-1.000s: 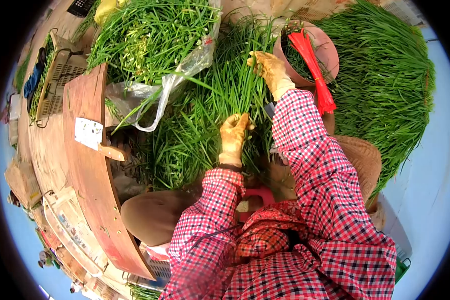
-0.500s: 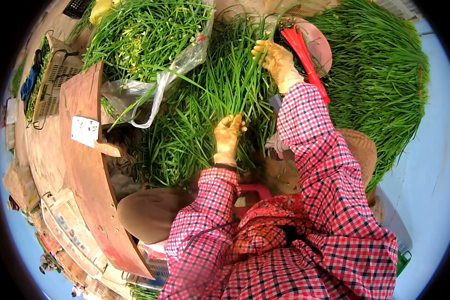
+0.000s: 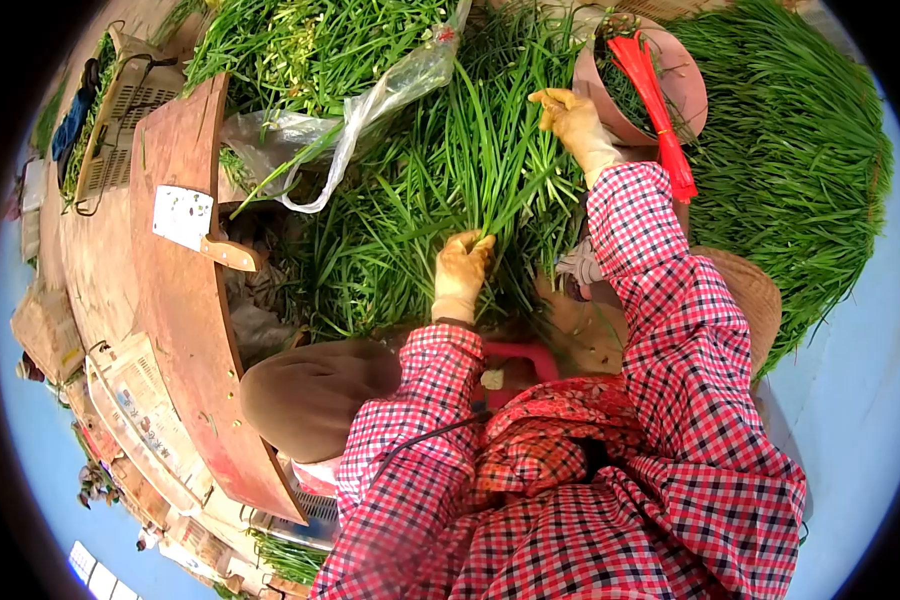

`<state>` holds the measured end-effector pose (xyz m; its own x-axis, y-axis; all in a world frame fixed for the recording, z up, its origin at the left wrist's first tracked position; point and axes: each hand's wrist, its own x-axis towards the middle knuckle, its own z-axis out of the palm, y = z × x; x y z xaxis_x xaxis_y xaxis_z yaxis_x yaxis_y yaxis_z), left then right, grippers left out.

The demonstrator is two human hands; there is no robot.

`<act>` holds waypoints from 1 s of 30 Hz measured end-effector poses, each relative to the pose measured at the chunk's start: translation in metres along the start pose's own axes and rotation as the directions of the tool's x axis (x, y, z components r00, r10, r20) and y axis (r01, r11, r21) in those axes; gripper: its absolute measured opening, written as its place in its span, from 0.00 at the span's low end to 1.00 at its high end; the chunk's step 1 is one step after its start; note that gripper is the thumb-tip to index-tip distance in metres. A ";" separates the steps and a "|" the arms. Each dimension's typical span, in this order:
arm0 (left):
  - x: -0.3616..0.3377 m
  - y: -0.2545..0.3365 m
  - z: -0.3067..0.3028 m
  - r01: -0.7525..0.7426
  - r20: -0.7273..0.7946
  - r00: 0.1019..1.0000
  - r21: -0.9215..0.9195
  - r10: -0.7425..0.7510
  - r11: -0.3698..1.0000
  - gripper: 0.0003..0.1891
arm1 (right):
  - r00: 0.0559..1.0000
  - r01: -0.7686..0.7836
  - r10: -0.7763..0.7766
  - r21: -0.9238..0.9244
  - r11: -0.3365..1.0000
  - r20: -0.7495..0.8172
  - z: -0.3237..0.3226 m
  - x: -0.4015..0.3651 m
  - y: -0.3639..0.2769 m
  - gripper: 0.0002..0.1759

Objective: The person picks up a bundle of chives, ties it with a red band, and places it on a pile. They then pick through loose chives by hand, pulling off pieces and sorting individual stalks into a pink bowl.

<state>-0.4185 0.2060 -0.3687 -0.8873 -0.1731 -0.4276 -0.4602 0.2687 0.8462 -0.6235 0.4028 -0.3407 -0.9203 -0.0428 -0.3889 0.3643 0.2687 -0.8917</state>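
Note:
My left hand [image 3: 462, 268], in a tan glove, is closed round the lower ends of some long green stalks [image 3: 485, 165] that fan upward. To the upper right, my right hand [image 3: 570, 120], also gloved, is held over the edge of the loose green pile [image 3: 380, 250]. Its index finger points left and the others are curled, with nothing visible between them. Just beyond it stands a round pink container [image 3: 688, 85] with a bundle of red strips [image 3: 653, 110] lying across it.
A cleaver [image 3: 183, 217] lies on a long wooden board [image 3: 175, 330] at the left. Behind it are a clear plastic bag [image 3: 395, 85] of greens and a plastic crate [image 3: 120, 120]. Stacked greens [image 3: 790, 170] fill the right side.
The view has shifted, so the surroundings sit further right and higher. My right hand has come away from the stalk tips it was touching. My left hand keeps its hold.

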 end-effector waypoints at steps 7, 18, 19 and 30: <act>-0.011 -0.071 -0.034 0.247 -0.352 0.853 -0.380 -0.386 0.892 0.15 | 0.983 -0.147 0.097 0.349 0.926 0.156 -0.057 0.079 0.042 0.14; 0.023 -0.022 -0.051 0.238 -0.639 0.728 0.574 0.247 0.784 0.18 | 0.956 -0.098 0.291 -0.903 0.418 0.030 0.098 0.082 0.067 0.35; 0.026 -0.013 -0.047 0.130 -0.605 0.744 0.548 0.284 0.827 0.16 | 0.934 -0.123 0.356 -0.928 0.353 0.012 0.094 0.093 0.083 0.34; 0.094 0.032 0.033 -0.214 -0.172 0.957 0.124 0.233 0.969 0.20 | 0.971 -0.155 0.193 -0.242 0.958 0.140 0.046 0.022 0.017 0.17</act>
<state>-0.5176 0.2292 -0.3924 -0.9511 -0.2658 -0.1576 -0.2604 0.4147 0.8719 -0.6306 0.3624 -0.3751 -0.8034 -0.1247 -0.5822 0.4574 0.4967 -0.7376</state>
